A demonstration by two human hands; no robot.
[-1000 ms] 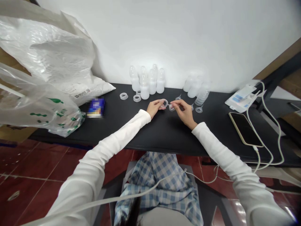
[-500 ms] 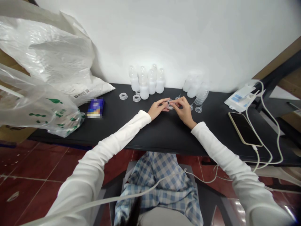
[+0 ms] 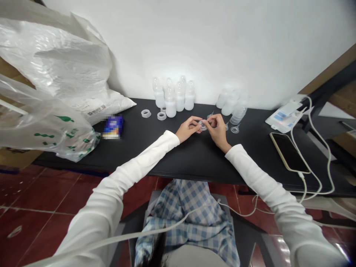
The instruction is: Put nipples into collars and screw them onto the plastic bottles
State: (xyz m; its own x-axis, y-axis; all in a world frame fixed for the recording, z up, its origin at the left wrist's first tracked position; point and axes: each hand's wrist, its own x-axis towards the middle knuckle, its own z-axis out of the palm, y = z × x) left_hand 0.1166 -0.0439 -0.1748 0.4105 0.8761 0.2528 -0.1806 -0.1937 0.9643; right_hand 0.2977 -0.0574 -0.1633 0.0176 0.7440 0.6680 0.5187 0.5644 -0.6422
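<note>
Right at the middle of the table, both hands meet over a small clear silicone piece [image 3: 203, 126], held just above the black tabletop [image 3: 194, 159], and it looks like a see-through bottle teat, though its exact shape is lost between the fingers. The left hand [image 3: 189, 128] reaches in with its fingers lying close together, their tips against the piece. The right hand [image 3: 218, 130] pinches it from the other side between thumb and forefinger, with the other fingers curled in. White sleeves [image 3: 251, 170] run back toward the person, over a checked blue shirt [image 3: 189, 218] on the lap. Just beyond the hands lie more clear teats [image 3: 235, 129], and a clear bottle [image 3: 238, 115] stands tilted beside them. Two ring collars [image 3: 161, 116] sit left of the hands, in front of a huddle of frosted bottles [image 3: 171, 99]. To the right, a phone [image 3: 289, 152] lies with a white cable [image 3: 314, 163] plugged in. On the left are a blurred blue box [image 3: 113, 127] and plastic bags [image 3: 44, 122], with a white wall [image 3: 222, 44] rising behind everything.
</note>
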